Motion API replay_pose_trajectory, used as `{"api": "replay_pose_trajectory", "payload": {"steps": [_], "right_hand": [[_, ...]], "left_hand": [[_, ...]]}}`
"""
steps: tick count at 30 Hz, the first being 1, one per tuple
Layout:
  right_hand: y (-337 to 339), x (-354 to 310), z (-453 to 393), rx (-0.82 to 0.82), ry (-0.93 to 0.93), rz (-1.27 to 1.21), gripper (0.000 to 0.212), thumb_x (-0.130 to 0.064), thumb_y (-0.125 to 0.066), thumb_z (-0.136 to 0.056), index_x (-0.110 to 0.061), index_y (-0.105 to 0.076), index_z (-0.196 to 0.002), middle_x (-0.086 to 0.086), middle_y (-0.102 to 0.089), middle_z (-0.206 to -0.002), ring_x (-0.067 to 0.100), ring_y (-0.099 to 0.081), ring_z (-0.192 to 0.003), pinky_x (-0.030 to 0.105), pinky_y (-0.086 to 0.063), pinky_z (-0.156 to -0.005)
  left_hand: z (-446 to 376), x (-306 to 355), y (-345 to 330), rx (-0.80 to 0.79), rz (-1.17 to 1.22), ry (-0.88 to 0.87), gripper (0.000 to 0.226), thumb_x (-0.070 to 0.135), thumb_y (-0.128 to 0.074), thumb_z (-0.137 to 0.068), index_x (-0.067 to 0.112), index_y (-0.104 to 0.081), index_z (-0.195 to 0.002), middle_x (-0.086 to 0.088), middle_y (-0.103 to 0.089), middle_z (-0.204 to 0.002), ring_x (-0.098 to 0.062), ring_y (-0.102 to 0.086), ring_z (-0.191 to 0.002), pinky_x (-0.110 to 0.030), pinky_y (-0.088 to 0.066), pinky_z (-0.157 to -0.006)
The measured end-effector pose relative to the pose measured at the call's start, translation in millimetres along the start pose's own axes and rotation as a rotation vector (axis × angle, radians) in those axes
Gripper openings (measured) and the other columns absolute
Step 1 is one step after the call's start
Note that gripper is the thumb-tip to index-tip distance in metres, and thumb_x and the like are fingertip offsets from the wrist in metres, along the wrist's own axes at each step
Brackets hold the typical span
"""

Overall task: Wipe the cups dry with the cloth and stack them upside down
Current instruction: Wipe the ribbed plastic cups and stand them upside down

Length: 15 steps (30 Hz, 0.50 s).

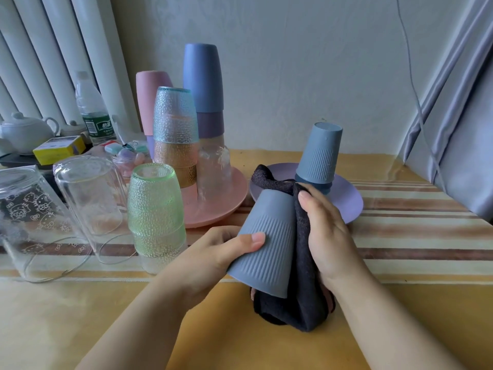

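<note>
Ribbed grey-blue cup (266, 240) upside down, tilted, above table by purple plate (349, 201); my left hand (213, 252) grips ribbed wall, right hand (326, 233) clasps dark cloth (301, 297) against side. Looks light, stiff plastic; ribs give grip, hold mid-wall

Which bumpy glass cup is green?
The green bumpy glass at the front, beside the pink plate. The other bumpy stack, standing on that plate, is bluish over amber.
</note>
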State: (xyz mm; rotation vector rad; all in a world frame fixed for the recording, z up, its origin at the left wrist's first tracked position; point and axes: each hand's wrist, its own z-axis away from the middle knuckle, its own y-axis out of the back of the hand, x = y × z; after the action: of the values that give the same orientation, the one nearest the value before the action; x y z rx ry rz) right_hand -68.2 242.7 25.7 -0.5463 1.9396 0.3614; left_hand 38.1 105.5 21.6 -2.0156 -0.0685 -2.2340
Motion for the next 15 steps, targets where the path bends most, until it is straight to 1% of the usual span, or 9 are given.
{"api": "replay_pose_trajectory", "payload": {"steps": [2, 3, 5, 7, 8, 9, 11, 12, 15], "right_hand": [[-1.5, -1.8, -1.1, 0.05, -0.021, 0.009, 0.028, -0.035, -0.041, -0.085, -0.016, -0.062, -0.086, -0.003, -0.068, -0.094, 0.003, -0.059, -0.093, 0.019, -0.044, -0.087], [-2.5, -2.5, -0.9, 0.075, -0.03, 0.011, 0.029, -0.036, -0.041, -0.085, -0.017, -0.062, -0.085, -0.006, -0.068, -0.091, 0.001, -0.059, -0.091, 0.016, -0.044, -0.084], [-4.9, -2.2, 1.3, 0.121, -0.038, 0.004, 0.023, -0.035, -0.043, -0.093, -0.027, -0.063, -0.086, -0.024, -0.066, -0.087, -0.01, -0.058, -0.088, 0.005, -0.042, -0.078], [-11.5, -1.1, 5.6, 0.118, -0.053, 0.01, 0.023, -0.028, -0.038, -0.099, -0.041, -0.056, -0.093, -0.045, -0.059, -0.086, -0.026, -0.05, -0.09, -0.006, -0.035, -0.075], [-16.0, 1.4, 8.5, 0.091, -0.07, 0.012, 0.025, -0.026, -0.036, -0.099, -0.045, -0.053, -0.097, -0.05, -0.055, -0.088, -0.03, -0.047, -0.094, -0.008, -0.032, -0.076], [-20.8, 5.3, 11.4, 0.055, -0.088, 0.016, 0.026, -0.026, -0.036, -0.099, -0.046, -0.052, -0.1, -0.052, -0.054, -0.091, -0.031, -0.045, -0.097, -0.008, -0.032, -0.077], [-26.6, 8.1, 15.0, -0.012, -0.129, 0.031, 0.025, -0.029, -0.036, -0.099, -0.046, -0.055, -0.101, -0.048, -0.056, -0.094, -0.027, -0.048, -0.098, -0.006, -0.034, -0.078], [-26.2, 8.4, 14.7, -0.038, -0.148, 0.053, 0.025, -0.031, -0.035, -0.099, -0.043, -0.057, -0.099, -0.043, -0.06, -0.095, -0.024, -0.051, -0.098, -0.002, -0.037, -0.08], [-17.5, 6.4, 9.3, -0.066, -0.175, 0.199, 0.029, -0.034, -0.036, -0.099, -0.029, -0.064, -0.093, -0.017, -0.069, -0.093, -0.003, -0.06, -0.094, 0.02, -0.047, -0.084]], "left_hand": [[-2.3, -4.2, -3.1, 0.014, 0.014, -0.015, 0.056, 0.053, -0.07, -0.057, 0.012, -0.073, -0.094, -0.01, -0.074, -0.097, -0.019, -0.069, -0.086, -0.025, -0.051, -0.077], [-3.4, -6.2, -5.3, 0.026, 0.023, -0.025, 0.052, 0.052, -0.071, -0.058, 0.014, -0.074, -0.092, -0.009, -0.074, -0.098, -0.018, -0.069, -0.087, -0.025, -0.051, -0.078], [-5.3, -8.8, -10.0, 0.061, 0.049, -0.068, 0.047, 0.052, -0.071, -0.06, 0.016, -0.075, -0.091, -0.008, -0.074, -0.097, -0.018, -0.07, -0.088, -0.028, -0.051, -0.079], [-7.2, -9.5, -12.4, 0.147, 0.096, -0.132, 0.047, 0.051, -0.072, -0.06, 0.016, -0.076, -0.091, -0.009, -0.075, -0.097, -0.02, -0.07, -0.088, -0.03, -0.053, -0.078], [-7.6, -8.9, -12.3, 0.203, 0.139, -0.169, 0.046, 0.051, -0.071, -0.06, 0.015, -0.076, -0.089, -0.01, -0.075, -0.095, -0.02, -0.071, -0.087, -0.03, -0.055, -0.075], [-7.6, -8.0, -11.7, 0.262, 0.181, -0.203, 0.046, 0.05, -0.072, -0.06, 0.014, -0.076, -0.088, -0.011, -0.075, -0.094, -0.021, -0.072, -0.086, -0.029, -0.057, -0.071], [-7.6, -6.7, -9.4, 0.368, 0.194, -0.272, 0.045, 0.048, -0.073, -0.062, 0.013, -0.075, -0.091, -0.01, -0.076, -0.093, -0.021, -0.073, -0.085, -0.026, -0.057, -0.067], [-7.1, -6.0, -9.6, 0.407, 0.162, -0.305, 0.044, 0.046, -0.074, -0.063, 0.014, -0.073, -0.094, -0.007, -0.076, -0.092, -0.019, -0.072, -0.084, -0.025, -0.056, -0.066], [-7.2, -6.9, -12.7, 0.498, -0.039, -0.378, 0.04, 0.051, -0.071, -0.063, 0.024, -0.071, -0.092, 0.001, -0.075, -0.088, -0.011, -0.07, -0.079, -0.023, -0.055, -0.064]]}}
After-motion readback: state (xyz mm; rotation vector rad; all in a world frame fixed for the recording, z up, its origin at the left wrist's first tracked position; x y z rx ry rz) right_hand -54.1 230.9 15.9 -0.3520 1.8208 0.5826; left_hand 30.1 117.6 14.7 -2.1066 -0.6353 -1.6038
